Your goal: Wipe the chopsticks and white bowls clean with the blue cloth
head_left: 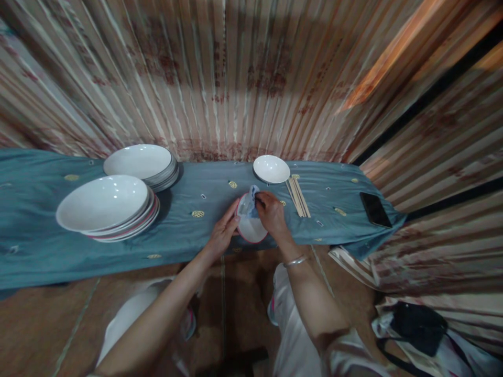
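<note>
My left hand point(225, 229) grips the left rim of a white bowl with a red edge point(253, 232), held tilted above the front of the table. Bunched in my right hand point(272, 212) is a blue and white cloth point(252, 203), pressed against the inside of that bowl. Beyond my hands, a white bowl point(271, 168) rests on the tablecloth. Beside it lie several wooden chopsticks point(298, 198). The fingertips of my right hand are partly hidden by the cloth.
To the left stand a front stack of white bowls point(104, 204), some red-rimmed, and a rear stack of white dishes point(139, 161). A black phone point(375, 209) lies near the right end of the blue tablecloth point(188, 238). Pleated curtains point(236, 78) hang behind. A dark bag point(418, 327) sits lower right.
</note>
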Action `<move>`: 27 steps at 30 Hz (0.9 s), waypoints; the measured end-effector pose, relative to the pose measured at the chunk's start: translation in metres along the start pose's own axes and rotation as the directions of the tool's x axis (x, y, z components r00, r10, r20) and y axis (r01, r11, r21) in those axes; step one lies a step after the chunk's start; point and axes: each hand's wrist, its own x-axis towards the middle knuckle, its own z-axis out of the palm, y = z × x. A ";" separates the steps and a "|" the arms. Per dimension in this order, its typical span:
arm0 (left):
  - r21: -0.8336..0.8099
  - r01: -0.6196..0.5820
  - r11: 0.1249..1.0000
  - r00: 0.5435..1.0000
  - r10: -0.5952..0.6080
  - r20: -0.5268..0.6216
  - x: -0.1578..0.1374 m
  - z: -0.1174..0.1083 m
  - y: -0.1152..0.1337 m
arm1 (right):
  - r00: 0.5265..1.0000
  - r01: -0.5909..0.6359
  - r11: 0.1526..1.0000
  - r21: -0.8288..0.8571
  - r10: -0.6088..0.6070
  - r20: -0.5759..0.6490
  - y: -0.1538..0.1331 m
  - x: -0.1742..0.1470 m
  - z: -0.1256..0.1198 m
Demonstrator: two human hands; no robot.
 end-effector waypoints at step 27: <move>0.041 -0.016 0.999 1.000 0.016 -0.021 0.004 0.001 -0.004 | 0.820 -0.040 0.998 -0.039 0.055 0.569 0.011 -0.047 -0.042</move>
